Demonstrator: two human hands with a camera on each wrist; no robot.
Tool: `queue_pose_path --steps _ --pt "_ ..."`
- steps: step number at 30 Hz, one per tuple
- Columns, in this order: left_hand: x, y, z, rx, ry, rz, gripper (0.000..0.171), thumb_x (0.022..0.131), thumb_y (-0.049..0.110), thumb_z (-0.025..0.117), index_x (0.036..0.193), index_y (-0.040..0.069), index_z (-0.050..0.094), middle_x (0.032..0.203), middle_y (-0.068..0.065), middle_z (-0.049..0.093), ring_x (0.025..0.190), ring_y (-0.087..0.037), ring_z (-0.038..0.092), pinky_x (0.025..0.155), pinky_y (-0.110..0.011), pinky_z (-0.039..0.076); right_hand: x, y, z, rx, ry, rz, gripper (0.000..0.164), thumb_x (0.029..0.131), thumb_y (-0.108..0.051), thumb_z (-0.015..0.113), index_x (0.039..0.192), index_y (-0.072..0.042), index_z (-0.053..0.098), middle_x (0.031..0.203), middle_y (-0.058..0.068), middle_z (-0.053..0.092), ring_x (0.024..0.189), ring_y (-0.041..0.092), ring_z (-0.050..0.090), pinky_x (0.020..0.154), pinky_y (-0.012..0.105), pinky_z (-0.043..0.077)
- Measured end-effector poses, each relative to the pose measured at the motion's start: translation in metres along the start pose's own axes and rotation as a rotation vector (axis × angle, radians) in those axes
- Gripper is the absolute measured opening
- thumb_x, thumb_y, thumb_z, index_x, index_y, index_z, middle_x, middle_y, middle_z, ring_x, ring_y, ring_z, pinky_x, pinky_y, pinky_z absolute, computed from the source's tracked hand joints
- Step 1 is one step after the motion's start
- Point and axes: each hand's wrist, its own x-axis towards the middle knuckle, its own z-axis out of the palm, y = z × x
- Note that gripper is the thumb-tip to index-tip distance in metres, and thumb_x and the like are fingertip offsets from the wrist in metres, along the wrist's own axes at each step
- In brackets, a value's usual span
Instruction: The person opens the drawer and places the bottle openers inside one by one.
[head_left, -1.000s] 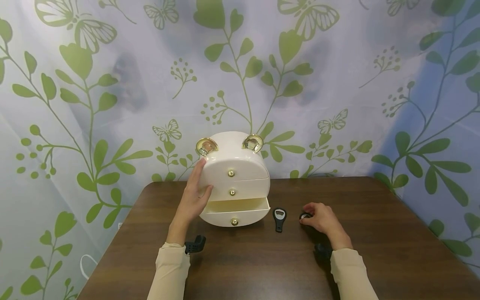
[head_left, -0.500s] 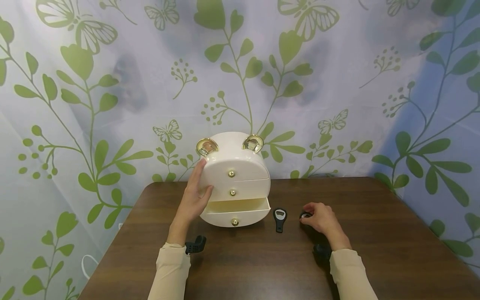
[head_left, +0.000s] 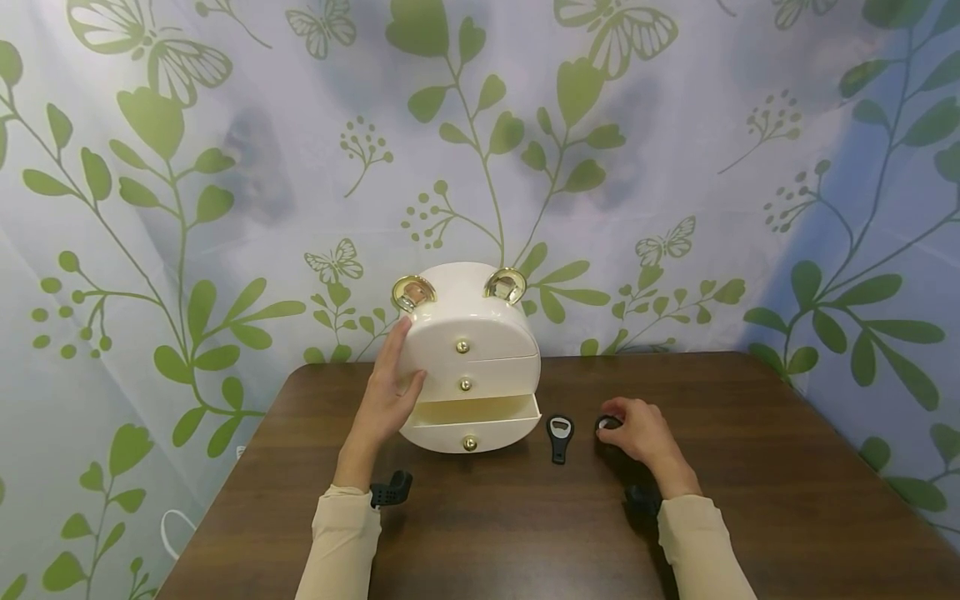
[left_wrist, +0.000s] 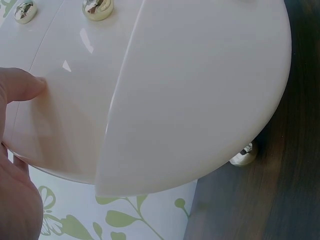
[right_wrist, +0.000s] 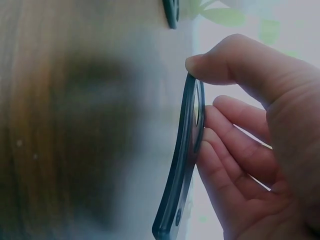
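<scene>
A cream drawer box [head_left: 480,325] with gold ears and round gold knobs stands upright on the table, its bottom drawer [head_left: 442,437] pulled out. My left hand [head_left: 386,400] rests against the left side of the box. In the left wrist view the thumb [left_wrist: 25,85] touches the front, and other fingers are partly hidden behind the edge. My right hand [head_left: 641,429] pinches a black bottle opener [right_wrist: 182,155] by one end, between thumb and fingers, tilted in the right wrist view. Another black bottle opener [head_left: 559,437] lies flat between box and right hand.
The dark brown wooden table [head_left: 487,533] reaches back to a leaf-and-butterfly patterned curtain [head_left: 480,167]. A white loop [head_left: 172,533] hangs beyond the table's left edge. Black camera mounts [head_left: 392,489] sit at both wrists.
My right hand and the bottle opener in it have shifted slightly left and away from me. The left hand, the drawer box and the other opener have stayed put.
</scene>
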Motion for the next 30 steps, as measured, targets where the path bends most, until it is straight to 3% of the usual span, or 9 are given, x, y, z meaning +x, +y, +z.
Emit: queue_pose_path --steps 19,30 --pt "0.000 0.001 -0.001 -0.015 -0.012 -0.033 0.087 0.094 -0.005 0.067 0.166 0.017 0.023 0.171 -0.005 0.024 0.158 -0.028 0.021 0.127 -0.040 0.021 0.003 -0.019 -0.012 -0.001 0.113 -0.095 0.044 0.084 -0.020 0.077 0.124 -0.002 0.072 0.117 0.017 0.075 0.107 0.036 0.069 0.092 0.054 0.054" --pt "0.000 0.001 -0.001 -0.010 -0.009 -0.031 0.087 0.094 -0.005 0.067 0.166 0.017 0.022 0.171 -0.005 0.024 0.158 -0.028 0.022 0.127 -0.038 0.020 -0.002 -0.044 -0.021 0.046 0.186 -0.138 0.044 0.085 -0.021 0.081 0.124 -0.005 0.073 0.119 0.017 0.074 0.106 0.035 0.069 0.091 0.053 0.055"
